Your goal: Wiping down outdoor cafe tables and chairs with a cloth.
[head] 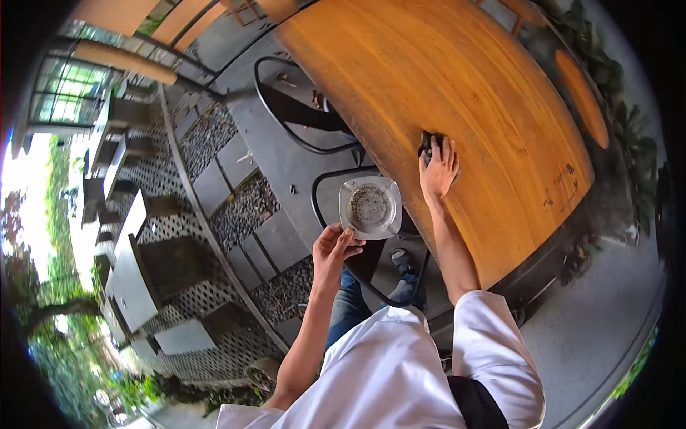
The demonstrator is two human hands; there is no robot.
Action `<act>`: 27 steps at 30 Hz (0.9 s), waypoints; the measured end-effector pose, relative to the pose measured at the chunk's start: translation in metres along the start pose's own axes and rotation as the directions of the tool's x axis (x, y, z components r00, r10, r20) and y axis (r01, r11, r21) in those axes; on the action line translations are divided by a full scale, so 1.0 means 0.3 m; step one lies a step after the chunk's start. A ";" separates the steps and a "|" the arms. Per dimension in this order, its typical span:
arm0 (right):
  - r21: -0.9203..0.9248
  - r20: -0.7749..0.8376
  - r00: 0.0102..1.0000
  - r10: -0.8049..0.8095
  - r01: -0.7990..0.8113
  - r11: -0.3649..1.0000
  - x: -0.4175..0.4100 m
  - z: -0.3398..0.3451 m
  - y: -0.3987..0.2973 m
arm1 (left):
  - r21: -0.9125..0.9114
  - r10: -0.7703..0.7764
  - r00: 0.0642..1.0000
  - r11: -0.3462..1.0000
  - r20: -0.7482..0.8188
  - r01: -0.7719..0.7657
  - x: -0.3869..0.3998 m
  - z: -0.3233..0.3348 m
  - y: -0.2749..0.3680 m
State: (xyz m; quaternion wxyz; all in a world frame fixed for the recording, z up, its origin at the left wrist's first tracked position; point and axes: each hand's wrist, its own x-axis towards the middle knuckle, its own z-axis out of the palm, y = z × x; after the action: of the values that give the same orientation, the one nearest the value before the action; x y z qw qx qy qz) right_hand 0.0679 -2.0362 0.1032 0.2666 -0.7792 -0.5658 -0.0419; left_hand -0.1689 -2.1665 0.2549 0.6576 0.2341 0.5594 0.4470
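My left hand [336, 245] grips the lower edge of a square glass ashtray [370, 208], thumb on top. Grey residue covers the ashtray's round well. It is held in the air just left of the wooden tabletop [482, 123]. On that tabletop my right hand [440, 166] presses down a dark, crumpled cloth [429, 142], which shows at the fingertips and beside the thumb. Dark marks [569, 171] lie on the wood near its right corner.
Metal-framed chairs [278, 115] stand along the table's left edge, one close by my legs. Farther left are a strip of pebbles [244, 214] with paving slabs and a row of grey tables [131, 284]. Plants [638, 145] grow beyond the table on the right.
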 end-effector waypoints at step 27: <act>-0.192 -0.153 0.942 0.299 -0.325 0.926 0.059 0.279 -0.470 | 0.146 0.000 0.955 0.988 0.298 -0.045 0.687 -0.534 0.726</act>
State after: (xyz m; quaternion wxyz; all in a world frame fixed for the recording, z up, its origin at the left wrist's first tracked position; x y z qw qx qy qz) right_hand -0.0729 -1.9516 0.0901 0.2179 -0.8796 -0.4092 -0.1067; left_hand -0.3966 -1.9152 0.2800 0.7094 0.3543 0.4838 0.3705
